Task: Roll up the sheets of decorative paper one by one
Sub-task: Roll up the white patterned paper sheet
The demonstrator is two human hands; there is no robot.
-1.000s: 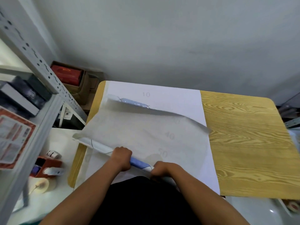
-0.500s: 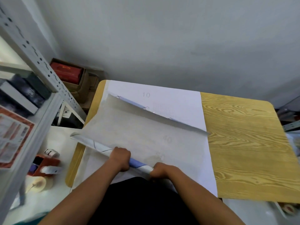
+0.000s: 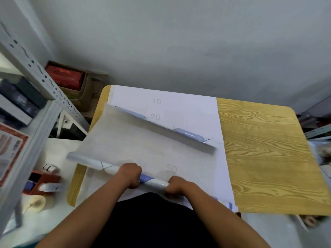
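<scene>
A sheet of decorative paper [image 3: 136,140] lies white back up over the table, its far edge curled up and showing a blue and white printed face. Its near end is wound into a thin roll [image 3: 105,167] that runs from the left toward my body. My left hand [image 3: 130,174] grips the roll near its middle. My right hand [image 3: 176,187] grips the roll's right end. Under it lies another white sheet [image 3: 188,108] printed with the numbers 10 and 20.
The wooden table [image 3: 265,158] is bare on its right half. A grey metal shelf [image 3: 35,97] stands at the left. Below it sit a red tape dispenser [image 3: 43,183] and a tape roll [image 3: 36,204]. A cardboard box [image 3: 71,83] with red packs stands on the floor.
The free end of the sheet has been drawn nearer across the table and its curled far edge now lies closer to me. Both hands keep their grip on the roll.
</scene>
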